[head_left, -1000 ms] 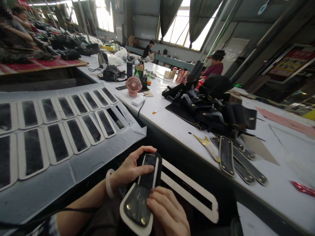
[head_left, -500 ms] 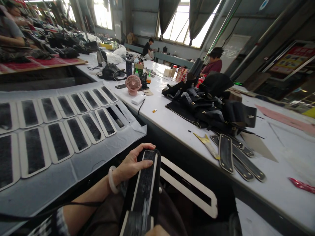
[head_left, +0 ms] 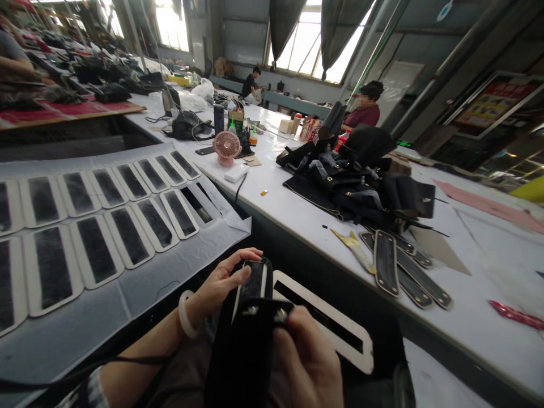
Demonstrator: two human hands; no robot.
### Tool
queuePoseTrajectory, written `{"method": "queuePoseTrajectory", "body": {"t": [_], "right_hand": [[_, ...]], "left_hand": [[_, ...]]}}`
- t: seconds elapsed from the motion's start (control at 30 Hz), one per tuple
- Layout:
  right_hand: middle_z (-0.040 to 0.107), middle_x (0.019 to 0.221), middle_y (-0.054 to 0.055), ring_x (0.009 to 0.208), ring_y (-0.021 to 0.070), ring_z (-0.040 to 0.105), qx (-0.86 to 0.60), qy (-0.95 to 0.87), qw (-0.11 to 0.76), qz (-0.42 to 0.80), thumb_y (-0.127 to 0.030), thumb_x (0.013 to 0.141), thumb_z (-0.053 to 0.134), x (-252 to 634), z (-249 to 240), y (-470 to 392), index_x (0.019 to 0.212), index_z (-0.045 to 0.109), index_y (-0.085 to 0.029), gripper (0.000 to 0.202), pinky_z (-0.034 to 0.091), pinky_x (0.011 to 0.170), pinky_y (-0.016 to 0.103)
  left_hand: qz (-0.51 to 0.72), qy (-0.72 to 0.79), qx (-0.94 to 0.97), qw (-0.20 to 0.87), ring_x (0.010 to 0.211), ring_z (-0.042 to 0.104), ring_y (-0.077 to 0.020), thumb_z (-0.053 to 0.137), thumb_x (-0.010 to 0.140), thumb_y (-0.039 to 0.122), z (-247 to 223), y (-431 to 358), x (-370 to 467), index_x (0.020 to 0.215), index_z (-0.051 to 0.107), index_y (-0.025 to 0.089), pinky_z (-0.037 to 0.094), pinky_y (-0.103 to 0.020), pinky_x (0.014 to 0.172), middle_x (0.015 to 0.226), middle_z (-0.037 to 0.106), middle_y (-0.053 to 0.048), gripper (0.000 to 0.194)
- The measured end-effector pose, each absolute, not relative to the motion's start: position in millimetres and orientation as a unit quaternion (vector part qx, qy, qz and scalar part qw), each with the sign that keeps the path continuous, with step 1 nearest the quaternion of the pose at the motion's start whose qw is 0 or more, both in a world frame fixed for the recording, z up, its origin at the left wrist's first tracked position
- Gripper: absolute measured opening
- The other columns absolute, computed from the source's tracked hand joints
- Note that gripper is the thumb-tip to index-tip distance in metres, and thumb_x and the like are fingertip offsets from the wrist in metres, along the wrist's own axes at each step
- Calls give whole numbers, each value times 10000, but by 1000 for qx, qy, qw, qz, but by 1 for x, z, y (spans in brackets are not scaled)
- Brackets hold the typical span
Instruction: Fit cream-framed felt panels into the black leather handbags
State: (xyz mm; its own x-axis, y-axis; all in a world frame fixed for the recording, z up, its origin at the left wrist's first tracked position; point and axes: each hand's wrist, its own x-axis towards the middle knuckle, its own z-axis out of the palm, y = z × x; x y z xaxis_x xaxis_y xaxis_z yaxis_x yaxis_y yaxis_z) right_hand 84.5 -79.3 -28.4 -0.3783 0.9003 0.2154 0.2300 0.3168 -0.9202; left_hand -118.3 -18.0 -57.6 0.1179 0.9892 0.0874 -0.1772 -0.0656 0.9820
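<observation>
My left hand [head_left: 225,283], with a pale bangle at the wrist, grips the far end of a long black strap piece [head_left: 254,283]. Its thumb lies on the face, and a light strip runs along the piece's edge. In front of it, closer to the camera, my right hand [head_left: 312,354] pinches the corner of a black end piece [head_left: 244,351] with two shiny metal studs. This piece covers the lower part of the strap; whether the two are joined I cannot tell. A white frame-shaped template [head_left: 346,340] with a long slot lies beside them.
Rows of black panels with pale borders [head_left: 100,249] cover the left table. On the right table lie finished black straps [head_left: 386,263], a heap of black bags [head_left: 352,181], a pink fan [head_left: 226,148] and a red tool [head_left: 516,314]. A co-worker [head_left: 365,107] is behind the heap.
My right hand has risen from the bottom edge, bringing the studded black end up over the strap. My left hand keeps its hold. The view has shifted slightly.
</observation>
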Motion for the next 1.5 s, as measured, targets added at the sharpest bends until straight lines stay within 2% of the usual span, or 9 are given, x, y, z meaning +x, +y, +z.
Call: {"method": "queuePoseTrajectory", "body": {"t": [0.07,0.17,0.23,0.3,0.37,0.73,0.87,1.17,1.5], "right_hand": [[604,786,19,726,170,585,-476,-653,389,442,-352,951,507,77,-40,-68,864,596,-206,192,471,664,260],[541,738,-4,679,162,528,-520,-618,369,460,-367,861,598,67,-58,-66,797,560,-198,185,430,629,256],[517,723,-14,672,159,504,-536,-598,372,466,-333,829,610,62,-66,-72,768,534,-201,164,410,623,257],[502,704,-21,665,156,488,-548,-575,386,469,-314,820,600,58,-70,-79,741,514,-204,161,391,621,260],[493,688,-23,654,154,478,-558,-559,403,462,-313,820,588,54,-71,-83,717,501,-206,173,378,614,263],[475,708,-17,624,146,452,-575,-571,355,466,-403,923,460,50,-84,-87,768,475,-212,247,371,567,251],[463,700,-19,621,147,435,-571,-572,353,471,-431,938,439,50,-86,-87,771,466,-212,276,358,563,253],[463,682,-21,617,149,442,-576,-560,359,475,-419,926,453,47,-88,-86,755,452,-214,267,360,564,254],[410,662,-51,606,159,448,-584,-537,398,461,-441,892,493,30,-80,-86,983,448,-215,248,364,578,269]], "left_hand": [[523,363,449,627,1106,556,-282,423,914,584,-57,-21,-120,1096,644,208,434,-390,953,1272,567,-96,472],[511,303,377,711,1022,593,-288,225,887,720,-55,-25,-124,1317,502,199,480,-405,874,1175,614,-129,730],[512,307,379,707,1016,592,-279,337,894,679,-55,-26,-125,1329,487,192,484,-379,869,1160,621,-125,670],[510,342,397,682,985,599,-249,510,897,529,-55,-25,-125,1303,507,209,489,-331,844,1147,629,-99,516],[507,382,404,658,936,607,-216,572,894,421,-56,-25,-124,1283,515,232,494,-289,803,1119,641,-71,437],[518,479,443,553,958,590,-178,521,931,435,-61,-25,-113,1227,520,256,473,-265,844,1112,628,-25,346],[532,489,448,526,1080,556,-196,544,921,418,-62,-23,-112,1132,558,252,458,-276,894,1273,558,-21,268],[557,481,410,539,1053,582,-190,590,891,413,-63,-23,-111,1078,559,244,479,-301,885,1296,545,-20,254],[573,474,395,540,1047,576,-176,594,896,388,-63,-25,-108,1045,533,246,483,-287,869,1263,545,-2,215]]}}
